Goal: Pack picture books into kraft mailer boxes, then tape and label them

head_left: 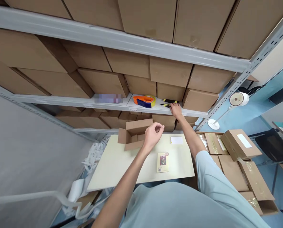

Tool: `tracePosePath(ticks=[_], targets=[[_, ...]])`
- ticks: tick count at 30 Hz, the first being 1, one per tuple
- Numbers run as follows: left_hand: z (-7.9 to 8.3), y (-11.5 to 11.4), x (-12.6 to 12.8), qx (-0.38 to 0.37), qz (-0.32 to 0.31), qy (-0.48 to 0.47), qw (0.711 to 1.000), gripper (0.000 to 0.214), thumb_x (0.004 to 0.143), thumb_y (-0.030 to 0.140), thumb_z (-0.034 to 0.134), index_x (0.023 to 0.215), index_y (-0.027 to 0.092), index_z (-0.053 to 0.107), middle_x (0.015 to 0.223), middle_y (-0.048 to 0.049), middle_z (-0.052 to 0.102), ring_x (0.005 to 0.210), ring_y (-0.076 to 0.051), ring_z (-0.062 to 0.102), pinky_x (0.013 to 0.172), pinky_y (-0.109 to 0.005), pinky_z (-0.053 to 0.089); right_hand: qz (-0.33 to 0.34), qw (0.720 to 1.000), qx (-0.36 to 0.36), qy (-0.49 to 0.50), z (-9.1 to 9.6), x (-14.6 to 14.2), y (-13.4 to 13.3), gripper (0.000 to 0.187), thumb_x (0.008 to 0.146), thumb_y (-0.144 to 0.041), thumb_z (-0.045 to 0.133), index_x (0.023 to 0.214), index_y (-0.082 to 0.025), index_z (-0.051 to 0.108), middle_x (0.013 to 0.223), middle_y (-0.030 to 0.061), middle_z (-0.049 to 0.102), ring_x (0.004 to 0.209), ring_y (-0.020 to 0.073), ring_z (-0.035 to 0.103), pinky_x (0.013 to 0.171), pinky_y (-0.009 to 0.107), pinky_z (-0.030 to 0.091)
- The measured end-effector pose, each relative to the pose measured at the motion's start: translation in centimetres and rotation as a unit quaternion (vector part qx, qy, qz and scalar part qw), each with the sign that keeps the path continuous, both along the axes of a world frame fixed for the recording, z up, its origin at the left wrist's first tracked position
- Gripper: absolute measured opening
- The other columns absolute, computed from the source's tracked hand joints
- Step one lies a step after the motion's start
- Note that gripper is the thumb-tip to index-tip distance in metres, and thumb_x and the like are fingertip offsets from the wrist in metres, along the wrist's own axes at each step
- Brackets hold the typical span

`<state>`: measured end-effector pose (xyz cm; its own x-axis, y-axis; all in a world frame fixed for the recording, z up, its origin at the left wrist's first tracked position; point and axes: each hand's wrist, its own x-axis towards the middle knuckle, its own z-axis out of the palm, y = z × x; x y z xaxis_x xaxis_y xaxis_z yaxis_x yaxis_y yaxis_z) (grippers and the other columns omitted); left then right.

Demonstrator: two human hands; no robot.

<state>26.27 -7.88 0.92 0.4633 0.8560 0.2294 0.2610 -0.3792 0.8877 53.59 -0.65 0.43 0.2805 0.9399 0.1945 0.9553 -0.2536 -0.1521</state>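
My right hand (pixel 176 110) reaches onto the middle shelf, its fingers closed on the end of a black and yellow utility knife (pixel 165 105). A second black and yellow knife (pixel 170 101) lies just behind it. To the left on the same shelf rests an orange and blue tape dispenser (pixel 143 101) with yellow tape. My left hand (pixel 153 135) is raised in front of an open cardboard box (pixel 134 145), thumb and fingers pinched together; anything between them is too small to make out. On the table below lies a cream-coloured booklet or pack (pixel 163 162) with a picture.
A white card (pixel 176 140) lies on the cream table (pixel 112 171). Cardboard boxes fill the grey metal shelves (pixel 196 57) ahead. Taped cartons (pixel 234 167) are stacked at the right, near a white fan (pixel 238 99). White packing scraps (pixel 93 155) lie left of the table.
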Motion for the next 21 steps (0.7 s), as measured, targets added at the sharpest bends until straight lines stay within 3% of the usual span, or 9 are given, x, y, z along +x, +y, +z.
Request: tracePosePath(ticks=[3, 5, 8, 10, 12, 14, 16, 19, 21], targets=[[-4.8, -1.5, -0.3, -0.045, -0.019, 0.034, 0.998, 0.023, 0.097, 0.05, 0.065, 0.091, 0.03, 0.075, 0.098, -0.0045, 0.083, 0.095, -0.026, 0.08, 0.093, -0.038, 0.063, -0.012, 0.998, 0.053, 0.022, -1.1, 0.7, -1.0, 0.038, 0.11, -0.016, 0.049, 0.142, -0.01, 0.068, 0.152, 0.024, 0.065, 0.138, 0.0333, 0.054, 0.121, 0.05, 0.04], [-9.6, -2.6, -1.3, -0.115, -0.02, 0.061, 0.991, 0.021, 0.095, 0.045, 0.066, 0.089, 0.027, 0.075, 0.097, -0.0058, 0.084, 0.096, -0.026, 0.08, 0.094, -0.038, 0.063, -0.023, 0.991, 0.123, 0.043, -3.9, 1.2, -3.5, 0.041, 0.112, -0.021, 0.046, 0.148, -0.011, 0.064, 0.158, 0.0241, 0.06, 0.143, 0.0336, 0.053, 0.122, 0.052, 0.041], [-18.2, -5.0, -4.5, -0.241, 0.019, 0.134, 0.961, 0.016, 0.092, 0.032, 0.063, 0.09, 0.022, 0.075, 0.102, -0.0082, 0.085, 0.1, -0.025, 0.079, 0.096, -0.035, 0.061, -0.053, 0.979, 0.158, 0.117, -11.7, 1.4, -11.1, 0.045, 0.118, -0.039, 0.04, 0.146, -0.015, 0.064, 0.152, 0.0213, 0.064, 0.143, 0.0317, 0.056, 0.123, 0.051, 0.043], [-23.4, -7.1, -6.9, -0.28, 0.031, 0.21, 0.936, 0.018, 0.092, 0.026, 0.06, 0.096, 0.021, 0.077, 0.108, -0.0083, 0.084, 0.105, -0.023, 0.079, 0.099, -0.034, 0.06, -0.102, 0.97, 0.112, 0.192, -17.8, 0.4, -18.3, 0.052, 0.116, -0.053, 0.044, 0.14, -0.014, 0.068, 0.141, 0.0215, 0.071, 0.134, 0.0315, 0.064, 0.118, 0.049, 0.049], [-27.4, -9.3, -8.6, -0.304, 0.024, 0.266, 0.915, 0.02, 0.093, 0.023, 0.06, 0.103, 0.021, 0.077, 0.114, -0.0094, 0.084, 0.109, -0.023, 0.078, 0.101, -0.034, 0.059, -0.191, 0.944, 0.019, 0.267, -22.6, -1.6, -25.6, 0.061, 0.108, -0.065, 0.057, 0.13, -0.01, 0.071, 0.127, 0.0229, 0.076, 0.121, 0.0322, 0.071, 0.108, 0.045, 0.055], [-29.9, -11.0, -9.0, -0.319, 0.014, 0.288, 0.903, 0.024, 0.093, 0.022, 0.061, 0.111, 0.02, 0.077, 0.12, -0.0115, 0.082, 0.11, -0.024, 0.077, 0.103, -0.035, 0.058, -0.301, 0.897, -0.091, 0.311, -25.8, -4.0, -31.2, 0.064, 0.097, -0.068, 0.072, 0.121, -0.008, 0.073, 0.115, 0.0232, 0.079, 0.112, 0.0326, 0.074, 0.101, 0.041, 0.057], [-31.3, -12.1, -8.2, -0.321, 0.004, 0.289, 0.902, 0.029, 0.093, 0.021, 0.062, 0.119, 0.019, 0.075, 0.126, -0.0128, 0.08, 0.109, -0.025, 0.076, 0.105, -0.037, 0.057, -0.361, 0.86, -0.131, 0.335, -27.6, -6.3, -34.2, 0.057, 0.091, -0.061, 0.079, 0.118, -0.01, 0.074, 0.111, 0.0192, 0.08, 0.107, 0.03, 0.074, 0.097, 0.037, 0.056], [-32.4, -12.7, -6.4, -0.307, -0.008, 0.286, 0.908, 0.032, 0.091, 0.021, 0.064, 0.122, 0.019, 0.073, 0.13, -0.0134, 0.075, 0.107, -0.025, 0.074, 0.107, -0.039, 0.057, -0.371, 0.839, -0.125, 0.378, -28.7, -8.8, -35.1, 0.035, 0.098, -0.05, 0.068, 0.102, -0.016, 0.073, 0.098, 0.0097, 0.079, 0.092, 0.0237, 0.072, 0.086, 0.031, 0.053], [-32.8, -12.8, -5.6, -0.295, -0.014, 0.29, 0.91, 0.031, 0.089, 0.02, 0.066, 0.119, 0.019, 0.073, 0.125, -0.0139, 0.073, 0.107, -0.027, 0.073, 0.108, -0.041, 0.057, -0.36, 0.841, -0.11, 0.389, -28.8, -9.9, -34.9, 0.034, 0.104, -0.046, 0.056, 0.09, -0.019, 0.071, 0.088, 0.0058, 0.076, 0.082, 0.0209, 0.067, 0.078, 0.029, 0.05]])
